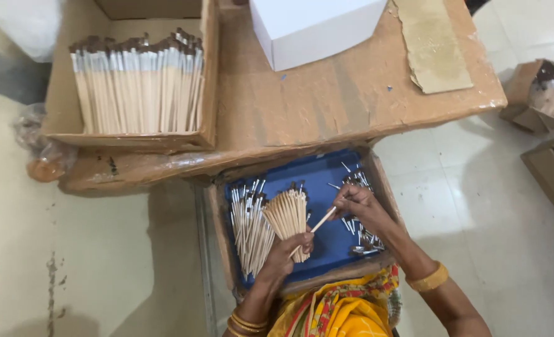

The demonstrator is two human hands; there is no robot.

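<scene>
Head view: a fanned bundle of pale wooden brush handles (287, 215) is clamped in the left hand (287, 253) over a blue-lined tray (317, 181). One thin wooden handle (322, 219) is pinched by the right hand (355, 201). Loose metal ferrules (361, 231) are scattered just beside it; finished brushes (250, 221) are piled left.

Two hands (289, 249), one white box (308, 25), three brush piles (136, 87).

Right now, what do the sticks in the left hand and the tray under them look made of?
Sticks: apparently bare wood, pale tan and matte, with silvery, likely metal ferrules. Tray: a cardboard-looking brown rim around a smooth blue lining, perhaps plastic or paper.
</scene>
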